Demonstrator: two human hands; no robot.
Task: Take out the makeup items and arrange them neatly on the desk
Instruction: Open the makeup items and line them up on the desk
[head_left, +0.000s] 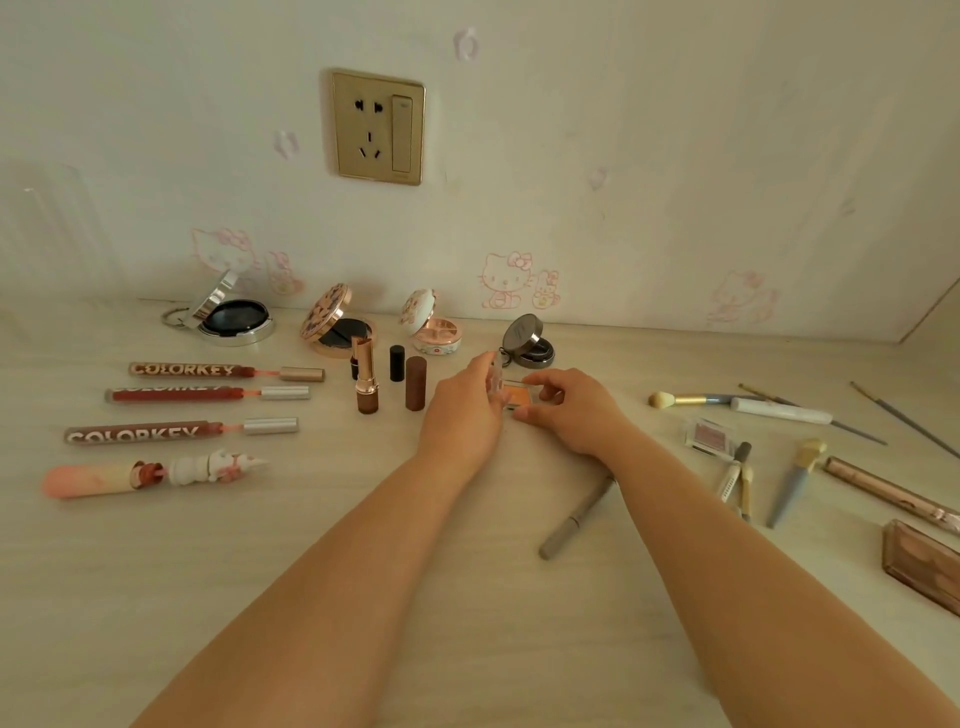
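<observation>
- The blush case (511, 395), a small clear box with an orange pan, sits mid-desk (363, 597), between the brown cap (415, 383) and the brushes (696, 400), just in front of the grey compact (530, 340).
- It looks light, rigid and slick; the hinged clear lid (496, 376) stands raised, and the pressed powder would likely crack if dropped. Best held by the base's short edges, not by the lid.
- Left hand (465, 410): palm turned inward, fingers curled, thumb and forefinger pinching the upright lid.
- Right hand (569, 410): knuckles up, fingertips closed on the base's right end, pressing it to the desk.
- Both forearms reach straight ahead, wrists low, near the surface.
- Whether the lid is being opened or shut I cannot tell; the hinge is hidden behind the fingers.
</observation>
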